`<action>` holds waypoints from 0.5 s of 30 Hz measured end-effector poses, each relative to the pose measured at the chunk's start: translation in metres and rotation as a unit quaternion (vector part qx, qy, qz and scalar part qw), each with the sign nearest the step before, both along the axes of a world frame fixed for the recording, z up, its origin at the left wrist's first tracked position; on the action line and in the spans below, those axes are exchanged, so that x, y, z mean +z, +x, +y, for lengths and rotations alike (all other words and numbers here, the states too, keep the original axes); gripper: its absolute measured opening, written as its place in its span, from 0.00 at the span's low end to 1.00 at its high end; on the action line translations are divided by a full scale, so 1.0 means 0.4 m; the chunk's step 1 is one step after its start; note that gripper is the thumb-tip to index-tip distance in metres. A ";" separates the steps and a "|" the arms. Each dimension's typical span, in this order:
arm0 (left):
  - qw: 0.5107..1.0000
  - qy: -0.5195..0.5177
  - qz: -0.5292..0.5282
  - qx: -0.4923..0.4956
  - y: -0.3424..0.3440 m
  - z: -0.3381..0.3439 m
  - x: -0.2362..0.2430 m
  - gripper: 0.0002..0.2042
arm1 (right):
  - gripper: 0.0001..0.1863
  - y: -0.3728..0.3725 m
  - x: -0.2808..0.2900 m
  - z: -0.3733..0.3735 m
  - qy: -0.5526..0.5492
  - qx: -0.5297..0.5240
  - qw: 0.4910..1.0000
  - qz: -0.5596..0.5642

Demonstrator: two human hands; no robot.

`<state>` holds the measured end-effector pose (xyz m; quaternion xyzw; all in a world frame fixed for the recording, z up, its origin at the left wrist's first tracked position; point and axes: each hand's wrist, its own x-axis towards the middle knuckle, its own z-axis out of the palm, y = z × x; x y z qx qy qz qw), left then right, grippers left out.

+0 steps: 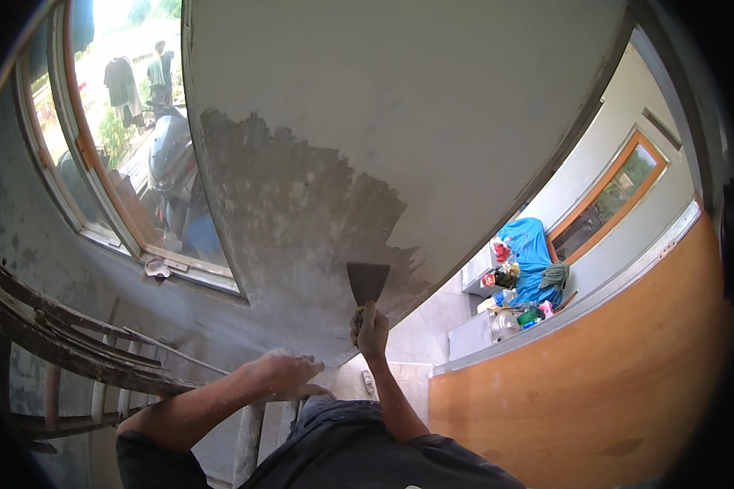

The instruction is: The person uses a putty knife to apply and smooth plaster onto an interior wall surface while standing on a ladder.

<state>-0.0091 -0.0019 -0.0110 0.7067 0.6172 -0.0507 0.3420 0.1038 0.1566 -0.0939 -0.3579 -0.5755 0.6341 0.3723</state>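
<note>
R hand (370, 328) grips 1 scraper (368, 281) nr 1 two-tone wall (465, 122). L hand (287, 373) nr left, can't tell if holding anything. 1 blue sheet (528, 254) far right.

Room is open along the wall (432, 106) above the scraper (369, 282); wooden rails (77, 356) obstruct the lower left.

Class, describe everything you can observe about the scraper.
The scraper has a flat, dark grey blade that looks like metal, flaring from a narrow neck to a broad, straight edge. It points upward in the picture, wide edge uppermost, before the lower part of the darker wall patch. The right hand grips it, mostly hiding the handle. Whether the blade touches the wall is unclear.
</note>
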 end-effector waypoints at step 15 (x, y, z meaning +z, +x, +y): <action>1.000 -0.021 0.007 -0.006 0.000 -0.002 -0.037 0.31 | 0.28 0.054 0.049 0.033 -0.021 -0.020 0.999 0.019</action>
